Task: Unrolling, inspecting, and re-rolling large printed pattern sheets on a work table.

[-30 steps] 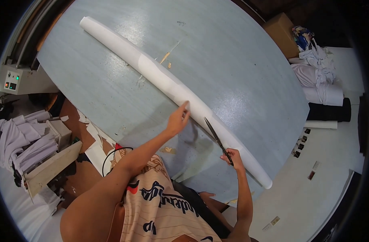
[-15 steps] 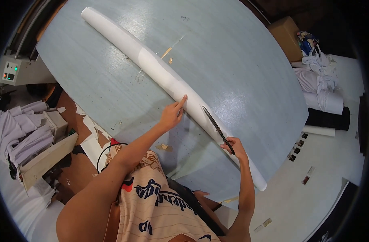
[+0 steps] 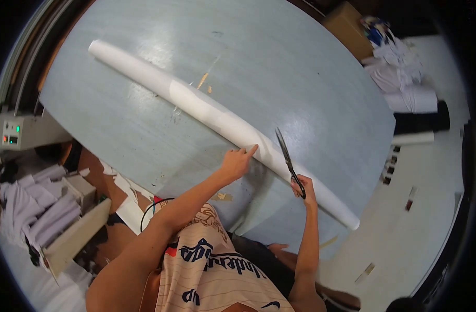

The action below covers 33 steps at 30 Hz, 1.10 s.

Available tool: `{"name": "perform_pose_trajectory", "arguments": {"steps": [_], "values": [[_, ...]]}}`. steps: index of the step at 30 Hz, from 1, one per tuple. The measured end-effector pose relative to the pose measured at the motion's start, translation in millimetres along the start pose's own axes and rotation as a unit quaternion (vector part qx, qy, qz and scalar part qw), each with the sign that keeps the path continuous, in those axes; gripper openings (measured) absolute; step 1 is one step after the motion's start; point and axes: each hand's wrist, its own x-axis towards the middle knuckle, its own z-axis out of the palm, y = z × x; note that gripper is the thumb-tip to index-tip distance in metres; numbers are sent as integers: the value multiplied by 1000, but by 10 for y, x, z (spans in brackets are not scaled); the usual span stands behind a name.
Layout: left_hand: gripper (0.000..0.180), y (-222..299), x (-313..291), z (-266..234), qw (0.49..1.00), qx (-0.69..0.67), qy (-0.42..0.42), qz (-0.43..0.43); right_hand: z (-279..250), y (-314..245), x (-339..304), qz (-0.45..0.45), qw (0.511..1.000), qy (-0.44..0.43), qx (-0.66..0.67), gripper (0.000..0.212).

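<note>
A long white roll (image 3: 212, 112), paper or fabric, lies diagonally across the pale blue table (image 3: 311, 99). My left hand (image 3: 235, 163) rests at its near side, with the index finger stretched onto the roll and the other fingers curled; nothing shows in it. In my right hand (image 3: 304, 190) is a pair of black scissors (image 3: 286, 156), gripped by the handles over the right part of the roll. Their blades point away from me, nearly together, to the right of my left fingertip.
White cloths (image 3: 399, 67) and a black roll (image 3: 427, 117) lie right of the table, by a cardboard box (image 3: 347, 32). To the left stand a control box with lit buttons (image 3: 27, 132) and piled white fabric (image 3: 38, 203). A bare limb (image 3: 282, 250) shows below the table edge.
My left fingertip has moved right along the roll. The scissors have lifted away from the roll's surface and turned more upright. The view has shifted and turned slightly.
</note>
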Motion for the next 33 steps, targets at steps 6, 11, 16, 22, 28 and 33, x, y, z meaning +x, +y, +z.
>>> {"name": "perform_pose_trajectory", "arguments": {"steps": [6,11,16,22,28,33], "values": [[75,81,109,-94,998,-7,-65,-21,208,83,-172,8,999,34,5,23],[78,-387,1,-379,998,7,-37,-56,461,-32,-75,-38,996,81,15,27],[77,-484,-258,-668,997,-65,18,-21,1231,44,92,-79,992,91,42,22],[76,-1024,-1129,-1080,973,-98,211,-4,2473,116,31,-133,979,62,-144,45],[76,-1487,-1913,-1495,996,64,54,44,3495,525,196,-242,930,30,-275,51],[47,-2113,-2087,-1341,975,149,-105,126,4253,457,333,-222,901,-34,-371,37]]}}
